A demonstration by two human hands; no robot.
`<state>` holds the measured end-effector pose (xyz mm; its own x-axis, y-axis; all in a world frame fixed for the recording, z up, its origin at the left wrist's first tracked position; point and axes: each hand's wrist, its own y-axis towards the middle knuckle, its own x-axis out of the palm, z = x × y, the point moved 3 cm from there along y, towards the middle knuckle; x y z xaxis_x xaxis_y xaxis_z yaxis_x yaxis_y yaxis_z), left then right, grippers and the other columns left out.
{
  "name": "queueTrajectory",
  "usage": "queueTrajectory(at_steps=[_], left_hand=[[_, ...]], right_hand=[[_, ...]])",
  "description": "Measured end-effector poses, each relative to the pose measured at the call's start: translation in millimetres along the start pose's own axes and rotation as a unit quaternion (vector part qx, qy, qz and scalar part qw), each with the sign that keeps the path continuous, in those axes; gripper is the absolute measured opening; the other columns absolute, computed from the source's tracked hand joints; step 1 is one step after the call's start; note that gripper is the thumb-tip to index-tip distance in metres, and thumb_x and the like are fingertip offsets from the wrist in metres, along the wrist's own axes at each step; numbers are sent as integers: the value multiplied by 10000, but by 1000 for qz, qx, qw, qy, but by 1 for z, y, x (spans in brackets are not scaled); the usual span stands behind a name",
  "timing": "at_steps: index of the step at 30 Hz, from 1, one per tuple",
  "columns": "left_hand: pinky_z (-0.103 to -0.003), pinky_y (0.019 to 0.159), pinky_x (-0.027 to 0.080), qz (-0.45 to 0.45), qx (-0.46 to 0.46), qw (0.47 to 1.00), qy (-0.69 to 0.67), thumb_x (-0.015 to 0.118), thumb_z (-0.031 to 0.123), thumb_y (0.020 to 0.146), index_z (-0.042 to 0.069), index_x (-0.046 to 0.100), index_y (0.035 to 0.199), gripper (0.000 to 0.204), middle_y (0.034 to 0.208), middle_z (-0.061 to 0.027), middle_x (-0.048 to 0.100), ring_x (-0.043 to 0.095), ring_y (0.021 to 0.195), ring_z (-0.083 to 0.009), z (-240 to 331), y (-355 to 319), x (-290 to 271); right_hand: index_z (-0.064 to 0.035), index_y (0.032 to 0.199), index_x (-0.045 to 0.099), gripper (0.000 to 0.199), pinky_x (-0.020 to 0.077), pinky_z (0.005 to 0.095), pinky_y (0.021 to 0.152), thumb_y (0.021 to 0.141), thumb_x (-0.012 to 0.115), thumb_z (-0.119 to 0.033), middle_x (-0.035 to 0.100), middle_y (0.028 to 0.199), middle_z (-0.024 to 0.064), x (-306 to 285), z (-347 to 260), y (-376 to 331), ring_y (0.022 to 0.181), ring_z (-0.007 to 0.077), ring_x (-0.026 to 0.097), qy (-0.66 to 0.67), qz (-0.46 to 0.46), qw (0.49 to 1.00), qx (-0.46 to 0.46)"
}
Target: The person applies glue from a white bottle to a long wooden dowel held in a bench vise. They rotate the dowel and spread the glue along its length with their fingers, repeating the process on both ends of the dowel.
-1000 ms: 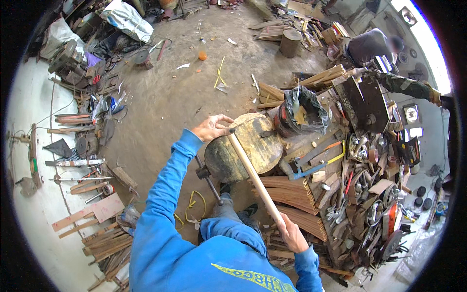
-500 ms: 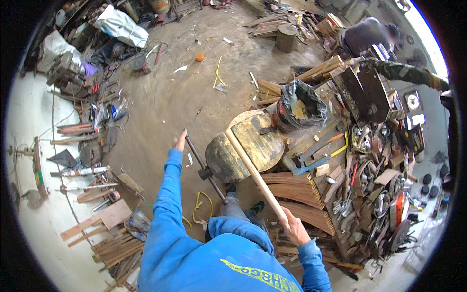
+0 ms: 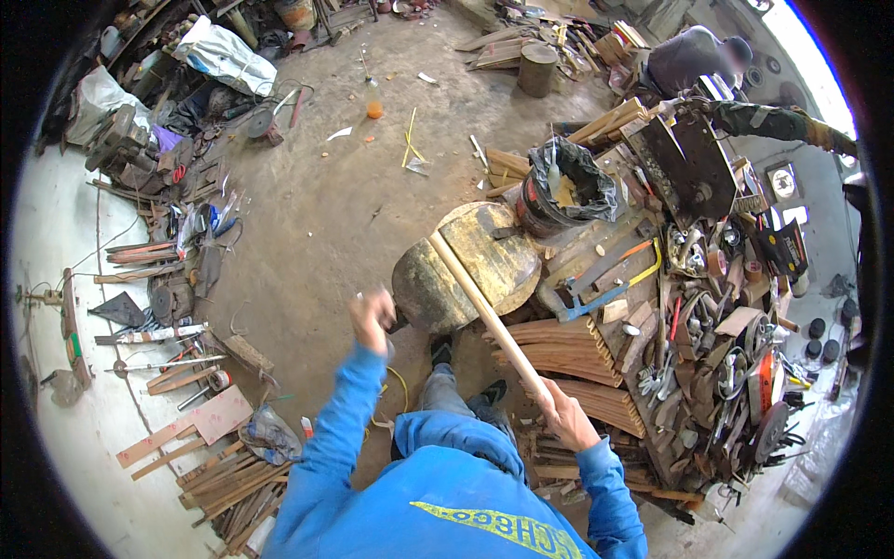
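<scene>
Now: long wooden stick (image 3: pixel 484 315) slants from 11 to 5 o'clock across round wooden block (image 3: pixel 466 265) at centre | right hand (image 3: pixel 568 424) closed round its lower end | left hand (image 3: pixel 372 317) blurred, raised at block's 8 o'clock, grip unclear | black lined bucket (image 3: pixel 559 191) at block's 1 o'clock | plank stack (image 3: pixel 577 349) at 4.

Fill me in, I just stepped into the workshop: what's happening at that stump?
A person in a blue hooded top stands over a round wooden chopping block. Their right hand grips the near end of a long pale wooden stick, whose far end rests on the block. Their left hand is raised beside the block, blurred, so what it holds, if anything, cannot be told. Stacked wood slats lie to the right, a black bucket beyond.
</scene>
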<state>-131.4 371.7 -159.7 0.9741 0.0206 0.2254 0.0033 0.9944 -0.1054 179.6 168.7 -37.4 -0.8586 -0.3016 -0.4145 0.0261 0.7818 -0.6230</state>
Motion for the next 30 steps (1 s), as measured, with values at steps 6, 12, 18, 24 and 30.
queueTrajectory(at_steps=[6, 12, 18, 24, 30], left_hand=[[-400, 759, 464, -314, 249, 824, 400, 679, 285, 742, 86, 626, 651, 224, 654, -112, 602, 574, 638, -322, -11, -119, 53], [-450, 691, 516, -561, 120, 562, 595, 660, 391, 791, 78, 702, 681, 334, 702, -163, 678, 673, 692, -338, -40, -107, 65], [-492, 702, 542, -737, 119, 473, 469, 636, 325, 758, 65, 722, 731, 275, 744, -184, 686, 674, 750, -391, -44, -86, 81], [-515, 687, 544, -671, 137, 511, 519, 612, 344, 788, 117, 712, 840, 254, 778, -173, 686, 672, 762, -386, -53, -102, 80], [-501, 664, 533, -653, 143, 511, 539, 602, 347, 811, 137, 711, 802, 237, 725, -167, 670, 666, 735, -383, -52, -98, 81]], right_hand=[[-49, 1327, 478, 460, 482, 495, 668, 1043, 425, -407, 631, 778, 276, 0, -2, -2, 766, 459, 651, -33, 33, 998, -30], [-58, 1350, 448, 421, 484, 501, 743, 1036, 461, -339, 636, 919, 300, 5, -6, -3, 903, 467, 638, -74, 77, 991, -78], [-48, 1334, 433, 402, 484, 519, 767, 1036, 462, -317, 633, 966, 319, 10, -5, -6, 945, 493, 616, -88, 99, 987, -89], [-18, 1212, 528, 365, 504, 529, 751, 1001, 511, -314, 655, 878, 270, -29, -31, 10, 841, 434, 649, -238, 7, 962, -135], [12, 1203, 570, 315, 503, 441, 711, 953, 599, -178, 644, 790, 214, -104, -112, 50, 755, 398, 647, -63, 270, 912, -301]])
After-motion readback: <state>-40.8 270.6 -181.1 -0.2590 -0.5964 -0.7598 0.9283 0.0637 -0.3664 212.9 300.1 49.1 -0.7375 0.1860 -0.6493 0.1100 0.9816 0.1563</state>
